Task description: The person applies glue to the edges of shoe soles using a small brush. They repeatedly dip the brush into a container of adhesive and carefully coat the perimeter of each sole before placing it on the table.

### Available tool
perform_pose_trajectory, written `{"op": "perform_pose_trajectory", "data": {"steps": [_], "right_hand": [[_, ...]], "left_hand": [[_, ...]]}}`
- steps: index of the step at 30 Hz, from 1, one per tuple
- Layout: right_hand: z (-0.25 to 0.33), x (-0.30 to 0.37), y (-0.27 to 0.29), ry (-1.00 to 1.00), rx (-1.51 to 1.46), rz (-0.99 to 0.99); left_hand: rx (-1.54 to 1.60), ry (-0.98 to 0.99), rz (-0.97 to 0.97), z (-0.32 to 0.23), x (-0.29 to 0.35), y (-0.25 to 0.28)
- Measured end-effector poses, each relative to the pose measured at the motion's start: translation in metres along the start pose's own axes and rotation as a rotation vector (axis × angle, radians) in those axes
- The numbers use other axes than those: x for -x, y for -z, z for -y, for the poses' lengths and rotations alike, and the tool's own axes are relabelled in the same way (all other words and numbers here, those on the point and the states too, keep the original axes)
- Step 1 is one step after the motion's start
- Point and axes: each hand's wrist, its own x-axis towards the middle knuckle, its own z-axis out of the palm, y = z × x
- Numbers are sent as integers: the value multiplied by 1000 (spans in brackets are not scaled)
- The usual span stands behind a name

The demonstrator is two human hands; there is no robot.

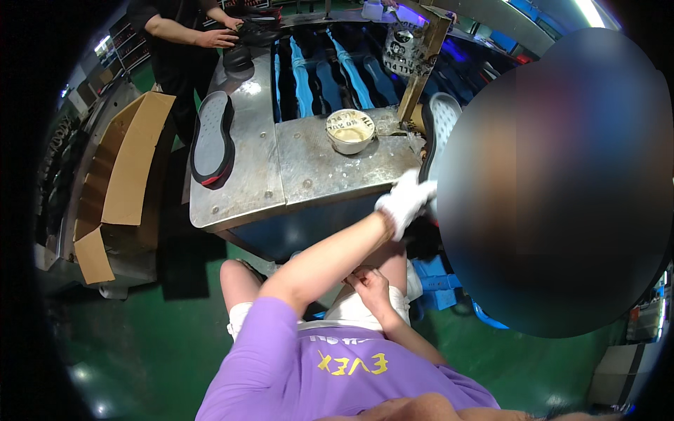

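My left hand (406, 205), in a white knitted glove, reaches across to the right. It closes on the lower end of a shoe sole (442, 114) with a dimpled pale inside and a black rim; a blurred patch hides part of sole and fingertips. My right hand (371, 288) is bare and rests over my lap, fingers bent together; whatever they pinch, if anything, is too small to make out. Another shoe sole (211, 137), grey inside with a black and red rim, lies at the left of the metal table. A white tub (350, 132) with pale contents stands nearer the middle.
The metal table (246, 165) borders a dark conveyor with blue strips (302, 74). A wrapped container (404, 50) stands beside an upright post (423, 70). Open cardboard boxes (137, 158) sit left. Across the table, a co-worker's hands (219, 36) touch dark shoes (256, 34). Blue crates (437, 284) are below right.
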Motion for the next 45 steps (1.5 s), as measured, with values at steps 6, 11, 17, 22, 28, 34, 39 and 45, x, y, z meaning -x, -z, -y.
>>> {"op": "perform_pose_trajectory", "data": {"steps": [6,11,17,22,28,34,39,45], "right_hand": [[25,-5,17,23,24,-33],[28,-15,9,77,31,-57],[25,-13,4,56,30,-64],[20,-11,3,87,84,-31],[25,-13,-1,43,57,33],[13,-7,-6,64,-134,-3],[81,-23,6,144,-125,-9],[211,-31,22,676,118,-92]], "left_hand": [[-522,-712,-145,-16,2,41],[-1469,-880,-772,-86,69,231],[-940,426,-1080,-44,123,449],[-464,166,-1060,16,145,493],[-458,-101,-1303,20,222,443],[291,-744,-1013,3,271,292],[533,-782,-870,-4,272,209],[266,-644,-1140,7,277,148]]}}
